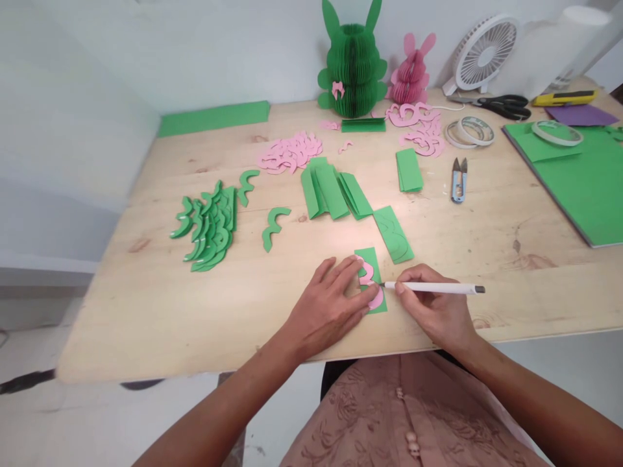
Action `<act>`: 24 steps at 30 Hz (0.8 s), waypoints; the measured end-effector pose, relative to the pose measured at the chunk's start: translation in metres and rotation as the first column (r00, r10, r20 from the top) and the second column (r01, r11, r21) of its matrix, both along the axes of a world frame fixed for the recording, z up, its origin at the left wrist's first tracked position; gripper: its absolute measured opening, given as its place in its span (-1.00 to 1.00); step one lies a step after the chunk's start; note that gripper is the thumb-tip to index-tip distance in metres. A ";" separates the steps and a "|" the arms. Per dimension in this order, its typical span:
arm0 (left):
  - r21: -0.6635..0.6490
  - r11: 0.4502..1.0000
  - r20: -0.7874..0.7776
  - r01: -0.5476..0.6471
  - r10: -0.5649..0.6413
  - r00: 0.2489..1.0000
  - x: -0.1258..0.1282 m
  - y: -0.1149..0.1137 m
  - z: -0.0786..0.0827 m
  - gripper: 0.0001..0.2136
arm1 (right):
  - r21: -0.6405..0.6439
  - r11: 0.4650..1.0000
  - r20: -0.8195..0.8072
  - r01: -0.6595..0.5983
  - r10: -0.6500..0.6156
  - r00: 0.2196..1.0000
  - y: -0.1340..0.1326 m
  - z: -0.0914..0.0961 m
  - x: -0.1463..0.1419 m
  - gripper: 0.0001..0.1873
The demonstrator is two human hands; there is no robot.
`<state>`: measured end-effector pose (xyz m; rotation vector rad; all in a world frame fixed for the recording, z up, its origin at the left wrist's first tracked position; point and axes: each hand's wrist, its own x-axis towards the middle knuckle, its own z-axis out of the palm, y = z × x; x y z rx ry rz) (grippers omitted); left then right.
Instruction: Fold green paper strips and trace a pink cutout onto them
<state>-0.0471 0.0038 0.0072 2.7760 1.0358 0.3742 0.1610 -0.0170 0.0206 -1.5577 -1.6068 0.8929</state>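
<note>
Stacked green cut-outs lie left of centre in the frame. At lower centre, the left hand, fingers spread, rests on a pink shape atop a small green card; rightward, the right hand grips a white pen, tip beside the shape. Blue-handled snips lie right of centre.

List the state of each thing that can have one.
Pen: uncapped, gripped by right hand
Pink template: held flat by left hand
Outlined green card: uncut
Snips: blades apart
Scissors: blades seem shut
Yellow cutter: blade unclear
Fan: standing; running unclear
Green bunny: upright, fanned open
Pink bunny: upright, fanned open
</note>
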 end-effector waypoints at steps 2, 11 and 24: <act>0.004 1.000 0.006 0.001 -0.001 1.000 0.000 0.000 0.000 -0.73 | 0.008 1.000 0.003 0.000 0.000 1.000 0.000 0.001 0.000 -0.89; 0.009 1.000 0.030 0.004 -0.005 1.000 -0.001 0.000 -0.003 -0.73 | 0.031 1.000 0.024 0.000 0.000 1.000 -0.001 0.003 0.000 -0.90; 0.015 1.000 0.036 0.012 -0.012 0.999 -0.001 0.000 -0.004 -0.74 | 0.038 0.999 0.044 0.006 -0.008 0.999 -0.007 0.003 0.002 -0.90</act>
